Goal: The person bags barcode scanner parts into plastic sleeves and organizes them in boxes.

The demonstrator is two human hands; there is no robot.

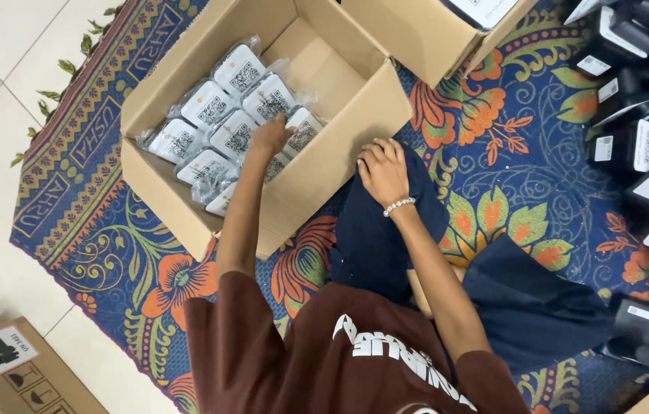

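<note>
My left hand [269,138] reaches into an open cardboard box [355,115] and rests with curled fingers on a white packet in a clear bag [303,132]. Several more bagged white packets [209,103] lie in rows in the left half of the box. The right half of the box shows bare cardboard. My right hand [382,172], with a white bead bracelet at the wrist, lies flat on my knee in dark blue trousers [374,238] and holds nothing.
I sit on a blue patterned rug [110,230] with orange flowers. A second cardboard box [424,34] stands at the top. Several black items with white labels [639,146] are piled at the right. Another printed carton [18,368] sits on white floor tiles at the bottom left.
</note>
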